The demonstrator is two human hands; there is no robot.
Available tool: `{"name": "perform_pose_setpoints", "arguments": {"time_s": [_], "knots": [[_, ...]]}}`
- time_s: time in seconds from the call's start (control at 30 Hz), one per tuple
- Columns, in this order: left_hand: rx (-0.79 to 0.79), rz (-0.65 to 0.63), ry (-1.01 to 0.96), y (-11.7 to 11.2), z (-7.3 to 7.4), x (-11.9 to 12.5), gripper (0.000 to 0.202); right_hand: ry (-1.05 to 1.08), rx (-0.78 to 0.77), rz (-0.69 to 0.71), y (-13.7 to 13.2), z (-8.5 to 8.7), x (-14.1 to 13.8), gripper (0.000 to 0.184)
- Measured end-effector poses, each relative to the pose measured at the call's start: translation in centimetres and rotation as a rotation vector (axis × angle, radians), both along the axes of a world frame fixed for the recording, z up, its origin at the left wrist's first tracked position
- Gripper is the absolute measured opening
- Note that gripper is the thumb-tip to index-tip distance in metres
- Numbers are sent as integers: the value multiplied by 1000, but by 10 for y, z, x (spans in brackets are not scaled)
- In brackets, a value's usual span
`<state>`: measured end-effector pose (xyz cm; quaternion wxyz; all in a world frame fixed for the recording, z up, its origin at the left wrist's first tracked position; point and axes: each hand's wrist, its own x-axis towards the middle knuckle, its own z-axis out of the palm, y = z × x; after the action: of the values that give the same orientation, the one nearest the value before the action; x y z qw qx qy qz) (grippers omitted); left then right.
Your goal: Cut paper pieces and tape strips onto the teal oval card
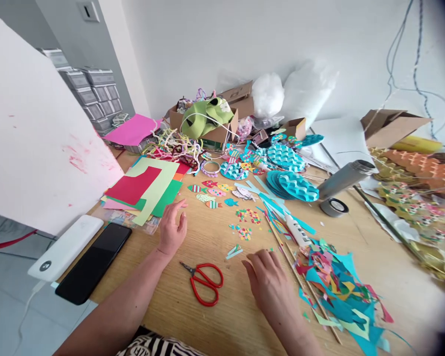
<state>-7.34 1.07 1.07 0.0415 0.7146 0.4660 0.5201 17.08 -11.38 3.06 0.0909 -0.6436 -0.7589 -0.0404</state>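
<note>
My left hand (172, 226) rests on the wooden table (222, 316) with its fingers loosely spread, holding nothing, just right of a stack of coloured paper sheets (146, 190). My right hand (265, 277) lies palm down with fingers stretched toward small paper bits (244, 223), empty. Red-handled scissors (204, 281) lie shut on the table between my two hands. Several small decorated paper fish (213, 193) lie beyond the left hand. A glue stick (295, 230) and thin wooden sticks (292, 269) lie right of the right hand.
A heap of paper scraps (341, 291) fills the near right. Teal scalloped paper pieces (292, 185), a grey flask (343, 179) and its cap (333, 206) lie beyond. A black phone (94, 262) and white power bank (65, 247) sit left. Cardboard boxes (215, 129) stand behind.
</note>
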Motion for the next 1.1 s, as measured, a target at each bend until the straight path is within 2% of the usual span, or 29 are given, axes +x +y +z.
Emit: {"name": "perform_pose_setpoints", "arguments": {"time_s": [0.1,0.2,0.3,0.43,0.57,0.67,0.77,0.87,1.0,1.1], "knots": [[-12,-3,-8,0,1,0,36,-66,-156,-274,-14,2,9,25],[-11,-8,-11,1,2,1,34,-86,-342,-379,-23,1,11,27],[-18,-17,-5,0,1,1,34,-44,-421,-408,-24,1,8,27],[-20,-20,-4,0,-1,0,34,-4,-451,-428,-18,7,12,26],[-16,-11,-15,0,-2,0,34,11,-366,-428,-1,18,25,27],[-2,17,-29,0,0,0,33,22,-282,-347,26,30,24,30],[27,64,-53,0,3,-2,35,47,-215,-208,65,43,-1,31],[48,119,-94,1,4,-7,37,83,-198,-92,108,50,-43,30],[61,195,-156,7,5,-17,37,145,-192,-5,161,44,-101,27],[58,236,-201,10,5,-22,35,195,-171,-13,191,36,-132,22]]}}
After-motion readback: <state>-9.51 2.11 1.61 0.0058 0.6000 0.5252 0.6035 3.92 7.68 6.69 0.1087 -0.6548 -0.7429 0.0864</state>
